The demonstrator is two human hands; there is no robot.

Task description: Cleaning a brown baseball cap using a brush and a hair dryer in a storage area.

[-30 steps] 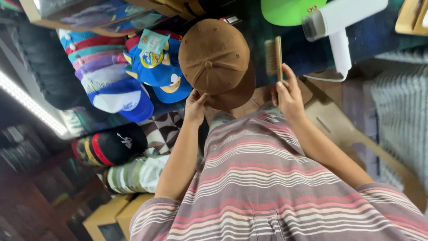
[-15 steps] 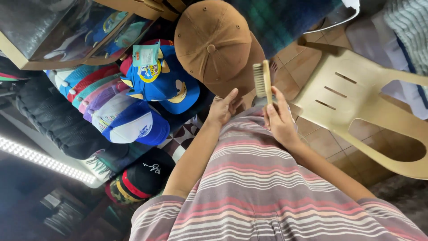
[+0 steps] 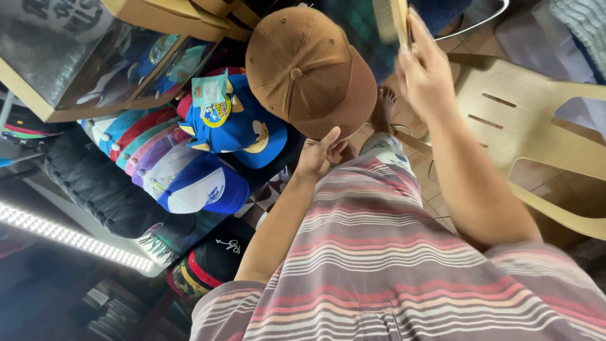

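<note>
brown cap (image 3: 309, 69) pinched at its brim by left hand (image 3: 319, 158); right hand (image 3: 426, 69) grips brush (image 3: 394, 19) beside it.

My left hand (image 3: 319, 155) pinches upward with its fingers closed; my right hand (image 3: 426, 69) is raised higher, fingers curled in a grip.

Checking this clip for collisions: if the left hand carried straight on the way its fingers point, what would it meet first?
The left hand points up the frame, already pinching the brim of the brown corduroy cap; going on, it would probably press into the cap itself, though depth is unclear.
</note>
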